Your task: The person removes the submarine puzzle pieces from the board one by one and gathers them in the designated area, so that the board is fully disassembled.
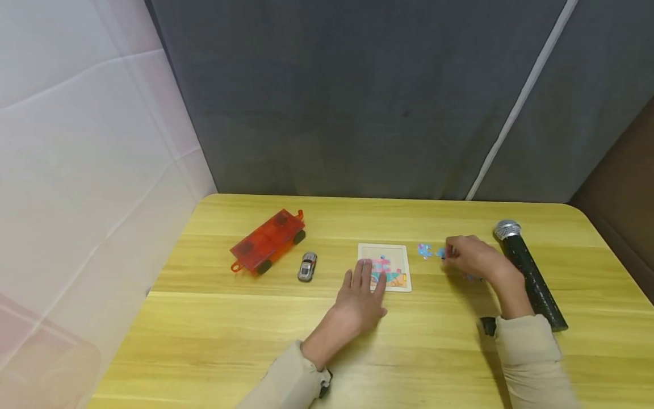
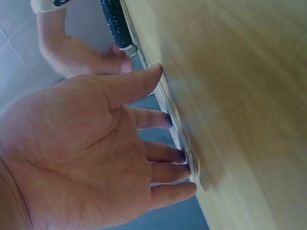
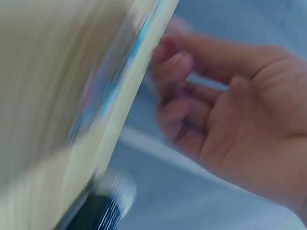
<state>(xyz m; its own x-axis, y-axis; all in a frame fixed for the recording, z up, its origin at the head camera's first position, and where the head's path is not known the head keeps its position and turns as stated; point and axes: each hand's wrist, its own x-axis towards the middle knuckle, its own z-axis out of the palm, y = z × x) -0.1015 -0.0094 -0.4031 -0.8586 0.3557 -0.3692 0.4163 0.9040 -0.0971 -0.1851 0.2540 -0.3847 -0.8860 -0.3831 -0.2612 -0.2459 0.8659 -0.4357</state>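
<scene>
My left hand [image 1: 360, 301] lies with straight, spread fingers over the lower left of a square wooden puzzle board [image 1: 398, 251]. Joined pink, teal and orange jigsaw pieces [image 1: 393, 278] show inside its frame, partly covered by those fingers. In the left wrist view the fingertips [image 2: 177, 171] touch the board's edge. To the right of the board, my right hand [image 1: 475, 258] pinches a small puzzle piece between thumb and curled fingers, mostly hidden and blurred. A loose blue puzzle piece [image 1: 424, 251] lies between board and hand, and another blue piece [image 1: 440, 253] shows beside the fingertips.
A black microphone [image 1: 531, 278] with a silver head lies right of my right forearm. Left of the board stand a small silver toy car [image 1: 307, 267] and a translucent red toy wagon [image 1: 268, 241]. A small black object [image 1: 488, 325] sits by the right sleeve. Dark fabric [image 1: 332, 102] hangs behind the table.
</scene>
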